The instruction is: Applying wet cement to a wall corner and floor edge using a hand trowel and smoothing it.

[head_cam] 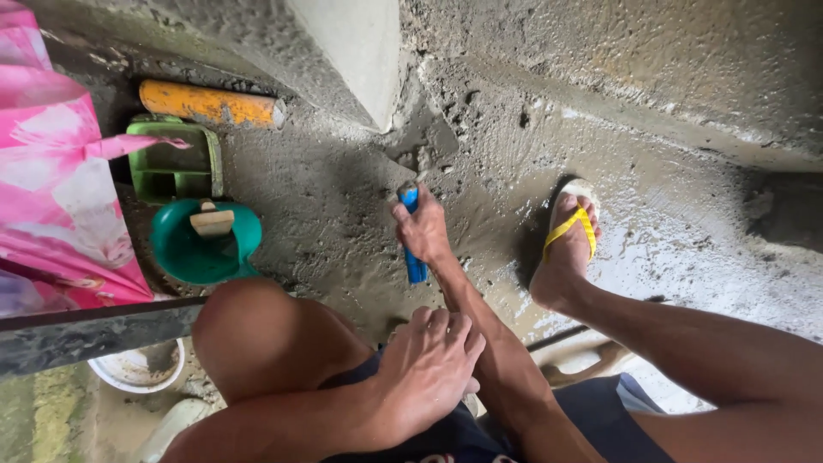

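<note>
Floor: we see a wet grey cement floor [686,223] meeting a rough wall with a pale corner block [351,51].
Far left: pink cloth [51,189]; beside it an orange tube [210,105], a green tray [176,163] and a teal bowl [206,244] with a wooden piece lying in it; a white pail [137,367] sits lower down.
Left hand [424,373]: we find it resting on the thigh, fingers curled, holding nothing.
Right hand [422,230]: closed around a blue handle [414,257]; the tool's blade [420,141] lies on the wet mortar at the foot of the block.
Right: a foot in a yellow sandal [570,236] stands on the slick surface.
Progress: we judge the floor around the foot already smoothed and glossy; the patch by the block remains lumpy and ridged, so finishing there is left.
</note>
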